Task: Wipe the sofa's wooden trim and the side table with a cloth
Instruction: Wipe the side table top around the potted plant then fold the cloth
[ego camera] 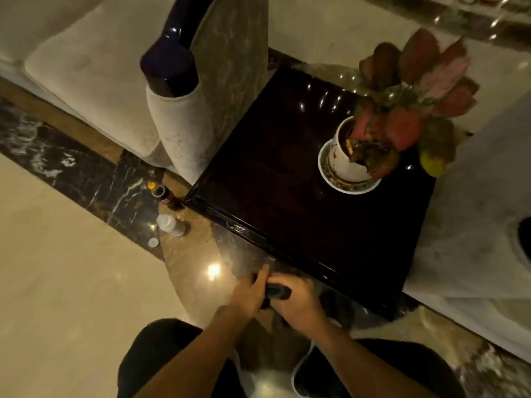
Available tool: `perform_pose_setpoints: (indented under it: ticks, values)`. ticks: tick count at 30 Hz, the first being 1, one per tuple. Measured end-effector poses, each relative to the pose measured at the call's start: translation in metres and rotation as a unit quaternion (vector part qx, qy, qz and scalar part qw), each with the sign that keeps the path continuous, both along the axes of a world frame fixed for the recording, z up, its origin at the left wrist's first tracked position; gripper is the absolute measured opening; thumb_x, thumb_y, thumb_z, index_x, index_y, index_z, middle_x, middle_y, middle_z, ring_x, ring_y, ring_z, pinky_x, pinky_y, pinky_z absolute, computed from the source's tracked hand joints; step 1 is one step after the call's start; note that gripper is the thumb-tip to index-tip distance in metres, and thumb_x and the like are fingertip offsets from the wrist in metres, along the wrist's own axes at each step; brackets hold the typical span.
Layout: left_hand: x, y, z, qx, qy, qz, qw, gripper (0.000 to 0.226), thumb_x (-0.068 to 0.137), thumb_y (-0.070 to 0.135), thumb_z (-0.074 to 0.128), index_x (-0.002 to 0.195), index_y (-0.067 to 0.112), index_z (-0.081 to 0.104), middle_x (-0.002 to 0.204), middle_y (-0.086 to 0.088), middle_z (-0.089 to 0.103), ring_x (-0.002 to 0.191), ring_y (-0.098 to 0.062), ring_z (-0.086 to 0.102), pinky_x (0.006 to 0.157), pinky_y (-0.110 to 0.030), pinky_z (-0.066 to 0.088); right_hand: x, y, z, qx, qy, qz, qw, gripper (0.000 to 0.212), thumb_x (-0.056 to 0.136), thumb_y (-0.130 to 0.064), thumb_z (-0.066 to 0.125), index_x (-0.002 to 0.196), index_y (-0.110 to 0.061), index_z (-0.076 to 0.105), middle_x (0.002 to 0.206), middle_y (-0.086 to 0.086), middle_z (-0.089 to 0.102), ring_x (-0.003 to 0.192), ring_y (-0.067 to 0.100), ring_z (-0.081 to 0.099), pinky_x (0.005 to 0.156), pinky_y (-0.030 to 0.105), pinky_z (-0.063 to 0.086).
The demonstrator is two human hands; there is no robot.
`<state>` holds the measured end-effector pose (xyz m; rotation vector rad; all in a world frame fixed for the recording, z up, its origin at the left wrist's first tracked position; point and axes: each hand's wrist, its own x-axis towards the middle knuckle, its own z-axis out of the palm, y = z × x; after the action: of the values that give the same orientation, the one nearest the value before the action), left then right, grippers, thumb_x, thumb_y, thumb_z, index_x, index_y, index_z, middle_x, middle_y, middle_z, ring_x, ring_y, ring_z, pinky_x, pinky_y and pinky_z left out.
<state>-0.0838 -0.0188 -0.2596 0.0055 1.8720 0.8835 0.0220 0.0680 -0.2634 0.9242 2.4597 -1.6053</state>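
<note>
A dark glossy wooden side table [273,179] stands between two pale sofas. The left sofa's arm carries dark polished wooden trim [169,61]. Both hands are low in front of the table's near edge, above the floor. My left hand [250,293] and my right hand [298,303] close together on a small dark cloth [277,291], mostly hidden between the fingers. Neither hand touches the table.
A white pot with a red-leaved plant [349,156] sits on a saucer at the table's right side. On the marble floor left of the table stand a dark bottle with a yellow cap [162,193], a white bottle [171,225] and a loose cap [153,242].
</note>
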Motion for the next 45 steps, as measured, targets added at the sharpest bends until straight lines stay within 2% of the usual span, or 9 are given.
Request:
perform_pose_setpoints:
  ticks: [5,8,14,18,21,25,33,40,45]
  values:
    - [-0.008,-0.025,0.132,0.070,-0.267,0.074,0.958,0.063,0.071,0.070,0.066,0.099,0.015,0.071,0.072,-0.008,0.066,0.058,-0.020,0.060,0.055,-0.028,0.047,0.020,-0.013,0.133,-0.232,-0.028,-0.175,0.956,0.044,0.089,-0.011,0.072,0.104,-0.052,0.071,0.109,-0.022,0.071,0.099,-0.001,0.067,0.078,0.015,0.056]
    - [-0.021,-0.030,0.202,0.127,-0.298,0.037,0.946,0.053,0.072,0.050,0.077,0.112,0.016,0.070,0.102,-0.013,0.074,0.089,-0.029,0.073,0.070,-0.038,0.058,0.017,-0.014,0.199,-0.381,0.028,-0.244,0.891,0.032,0.092,-0.021,0.071,0.119,-0.039,0.071,0.116,-0.009,0.074,0.107,0.012,0.071,0.086,0.028,0.059]
    - [-0.037,-0.044,0.291,0.186,-0.283,-0.005,0.941,0.047,0.075,0.001,0.070,0.117,0.018,0.061,0.106,-0.008,0.075,0.108,-0.032,0.065,0.102,-0.057,0.044,0.018,-0.030,0.274,-0.476,0.103,-0.352,0.800,0.038,0.098,-0.028,0.056,0.126,-0.005,0.064,0.127,0.023,0.067,0.120,0.035,0.065,0.104,0.048,0.049]
    - [-0.035,-0.049,0.312,0.180,-0.317,-0.044,0.930,0.043,0.072,0.021,0.077,0.114,0.018,0.069,0.103,-0.008,0.074,0.102,-0.030,0.061,0.091,-0.049,0.050,0.025,-0.036,0.294,-0.521,0.147,-0.422,0.727,0.044,0.104,-0.035,0.047,0.138,-0.009,0.053,0.132,0.022,0.064,0.120,0.036,0.065,0.094,0.047,0.055]
    - [-0.028,-0.049,0.315,0.135,-0.309,-0.110,0.935,0.060,0.067,0.034,0.083,0.120,0.016,0.064,0.094,-0.004,0.072,0.080,-0.018,0.063,0.066,-0.030,0.054,0.038,-0.034,0.299,-0.556,0.171,-0.489,0.650,0.056,0.104,-0.045,0.044,0.143,-0.006,0.051,0.137,0.023,0.061,0.127,0.037,0.059,0.109,0.049,0.045]
    - [-0.005,-0.034,0.301,0.114,-0.290,-0.136,0.940,0.036,0.076,0.036,0.079,0.107,0.019,0.070,0.098,-0.002,0.072,0.084,-0.017,0.064,0.073,-0.032,0.054,0.058,-0.029,0.284,-0.588,0.180,-0.549,0.566,0.051,0.105,-0.038,0.046,0.142,-0.004,0.052,0.141,0.023,0.058,0.130,0.038,0.055,0.113,0.050,0.039]
    - [0.061,0.028,0.252,0.071,-0.186,-0.184,0.963,0.049,0.077,0.050,0.075,0.116,0.021,0.066,0.111,0.004,0.072,0.101,-0.014,0.069,0.078,-0.033,0.059,0.085,0.005,0.228,-0.575,0.174,-0.612,0.514,0.045,0.104,-0.028,0.049,0.144,-0.006,0.050,0.143,0.023,0.055,0.115,0.036,0.061,0.087,0.047,0.053]
    - [0.102,0.083,0.183,0.133,0.160,-0.239,0.949,0.020,0.079,-0.004,0.065,0.084,0.012,0.053,0.075,-0.005,0.055,0.064,-0.008,0.049,0.056,-0.009,0.039,0.116,0.066,0.157,-0.461,0.151,-0.616,0.621,0.036,0.096,-0.003,0.060,0.131,-0.012,0.060,0.132,0.022,0.064,0.105,0.029,0.069,0.072,0.034,0.061]
    - [0.083,0.126,0.149,0.210,-0.005,-0.275,0.938,0.016,0.073,-0.015,0.056,0.085,-0.005,0.052,0.078,-0.026,0.049,0.071,-0.022,0.049,0.064,-0.027,0.042,0.159,0.123,0.124,-0.383,0.056,-0.368,0.845,0.102,0.065,-0.009,0.090,0.148,-0.042,0.040,0.140,-0.003,0.057,0.128,0.019,0.059,0.102,0.045,0.053]
